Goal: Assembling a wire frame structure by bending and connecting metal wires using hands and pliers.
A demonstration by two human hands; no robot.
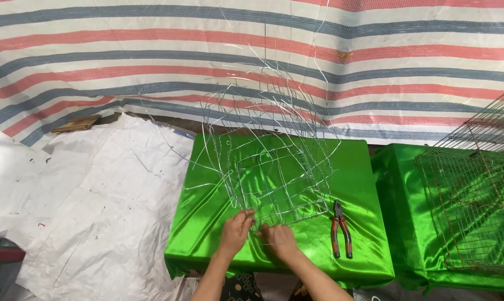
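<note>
— Where the fingers meet the wire, what do they have hold of?
— Both hands pinch the near edge of the wire frame [274,167]. The left hand [236,228] has its fingers curled tight round a strand at the frame's near left corner; the right hand [278,239] is bunched just beside it, fingertips closed on the same low edge. How the tips sit under the wire I cannot tell

— And the frame itself?
— It stands on the green cloth [218,223] that covers a low table, its base near the front edge, its loose silver strands rising and splaying up toward the striped tarp [123,50] behind

— Anything beside the hands?
— Pliers [341,229] with red and black grips lie on the cloth just right of the right hand, apart from it, jaws pointing away from the person

— Farther out?
— On the right, a second green-covered table holds a rusty mesh rack [475,212]. On the left, white sheeting [96,195] is spread over the ground, with a small wooden piece [76,124] at the foot of the tarp
</note>
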